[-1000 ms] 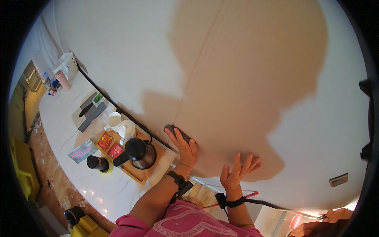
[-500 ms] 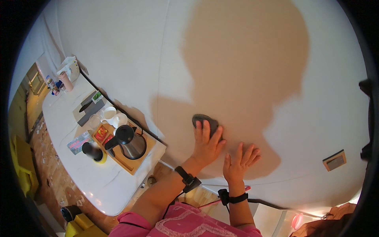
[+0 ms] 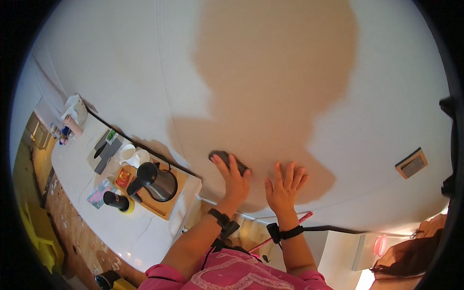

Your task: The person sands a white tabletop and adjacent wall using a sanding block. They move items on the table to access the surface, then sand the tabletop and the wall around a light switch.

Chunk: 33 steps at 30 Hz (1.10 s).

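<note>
My left hand [image 3: 235, 185] presses a dark grey, rounded pad [image 3: 221, 155] against the white wall [image 3: 386, 96]. Its fingers lie over the pad and cover part of it; whether it is a sponge or a folded cloth I cannot tell. To the right, my right hand [image 3: 284, 191] is spread out at the wall, fingers apart and holding nothing. Black straps circle both my wrists. A large brown shadow falls on the wall above and around both hands.
At left stands a white marble-look table [image 3: 121, 237]. On it, a wooden tray [image 3: 176, 193] carries a steel and black kettle [image 3: 159, 183] and white cups [image 3: 140, 157]. A black and yellow container [image 3: 116, 200] stands beside the tray. A switch plate [image 3: 412, 163] is on the wall at right.
My left hand has slid the pad leftward and slightly down along the wall. My right hand sits a little further left. The whole view has shifted somewhat.
</note>
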Each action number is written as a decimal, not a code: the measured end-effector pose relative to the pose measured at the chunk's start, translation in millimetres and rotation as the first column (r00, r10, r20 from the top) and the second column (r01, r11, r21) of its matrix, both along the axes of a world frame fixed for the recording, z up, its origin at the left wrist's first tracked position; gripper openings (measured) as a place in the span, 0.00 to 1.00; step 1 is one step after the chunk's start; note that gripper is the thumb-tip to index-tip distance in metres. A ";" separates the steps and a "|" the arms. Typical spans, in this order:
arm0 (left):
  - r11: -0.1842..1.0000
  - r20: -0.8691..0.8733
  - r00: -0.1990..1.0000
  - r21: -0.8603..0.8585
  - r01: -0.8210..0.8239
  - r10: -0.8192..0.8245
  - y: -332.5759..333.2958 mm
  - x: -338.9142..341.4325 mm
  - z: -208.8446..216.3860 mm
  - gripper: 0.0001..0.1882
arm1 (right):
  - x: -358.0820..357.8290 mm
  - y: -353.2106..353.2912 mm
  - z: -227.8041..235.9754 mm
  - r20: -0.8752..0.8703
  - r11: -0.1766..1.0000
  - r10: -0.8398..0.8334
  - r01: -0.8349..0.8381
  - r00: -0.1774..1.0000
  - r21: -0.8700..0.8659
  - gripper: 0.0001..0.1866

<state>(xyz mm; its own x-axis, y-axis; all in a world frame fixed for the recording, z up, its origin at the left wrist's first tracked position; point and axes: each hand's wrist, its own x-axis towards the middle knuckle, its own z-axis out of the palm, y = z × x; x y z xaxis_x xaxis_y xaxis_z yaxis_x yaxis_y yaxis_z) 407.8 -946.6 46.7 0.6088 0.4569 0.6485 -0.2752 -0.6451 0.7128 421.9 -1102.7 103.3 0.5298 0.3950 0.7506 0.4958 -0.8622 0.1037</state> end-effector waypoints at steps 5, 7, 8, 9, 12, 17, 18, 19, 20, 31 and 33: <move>0.877 -0.015 0.977 0.438 0.199 -0.214 -23.5 -11.9 -26.1 0.32 | -17.0 -6.2 -6.0 -0.121 1.000 -0.018 0.020 0.993 0.013 0.31; 0.803 0.013 0.971 0.566 0.189 -0.238 -22.9 -10.6 -21.6 0.28 | -20.8 -6.9 -7.5 -0.145 0.999 -0.034 0.036 0.989 0.006 0.30; 0.775 0.028 0.970 0.608 0.175 -0.241 -23.8 -5.6 -18.9 0.26 | -24.3 -10.5 -7.5 -0.155 0.999 -0.042 0.041 0.987 -0.008 0.31; 0.744 0.042 0.969 0.649 0.158 -0.242 -24.2 -1.6 -13.2 0.25 | -28.5 -14.3 -7.7 -0.166 0.999 -0.047 0.044 0.985 -0.019 0.31; 0.687 0.141 0.973 0.726 0.025 -0.184 -14.2 11.5 9.7 0.27 | -39.0 -18.2 -11.8 -0.276 0.989 -0.031 0.068 0.961 0.128 0.33; 0.823 0.302 0.943 0.565 -0.057 -0.142 4.9 33.1 18.1 0.39 | -52.3 -21.2 -4.4 -0.323 0.969 -0.105 0.169 0.941 0.178 0.35; 0.842 0.309 0.940 0.538 -0.047 -0.145 5.3 33.7 15.8 0.40 | -53.9 -20.9 -3.6 -0.329 0.963 -0.115 0.186 0.937 0.195 0.35; 0.860 0.316 0.937 0.510 -0.036 -0.148 3.0 33.4 12.6 0.41 | -56.3 -20.1 -3.5 -0.335 0.959 -0.076 0.161 0.939 0.234 0.36; 0.880 0.286 0.946 0.475 -0.001 -0.153 -2.3 31.1 7.8 0.40 | -59.3 -18.2 -2.3 -0.333 0.952 -0.042 0.139 0.942 0.273 0.36; 0.589 0.101 0.628 0.485 0.646 -0.772 4.4 11.3 14.8 0.25 | -64.2 8.8 -18.9 -0.113 0.813 0.388 -0.282 0.915 0.510 0.33; 0.532 -0.030 0.587 0.388 0.753 -0.809 11.7 -1.1 48.5 0.23 | -59.5 12.6 -30.3 -0.093 0.828 0.326 -0.236 0.941 0.509 0.33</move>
<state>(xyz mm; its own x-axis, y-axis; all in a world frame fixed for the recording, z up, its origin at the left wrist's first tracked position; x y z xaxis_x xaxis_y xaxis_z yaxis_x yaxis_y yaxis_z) 406.7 -934.9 95.2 0.5082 -0.4122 0.7562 -0.8595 -0.2994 0.4143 362.4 -1090.0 73.1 0.5876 0.1563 0.7939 0.6952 -0.5996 -0.3965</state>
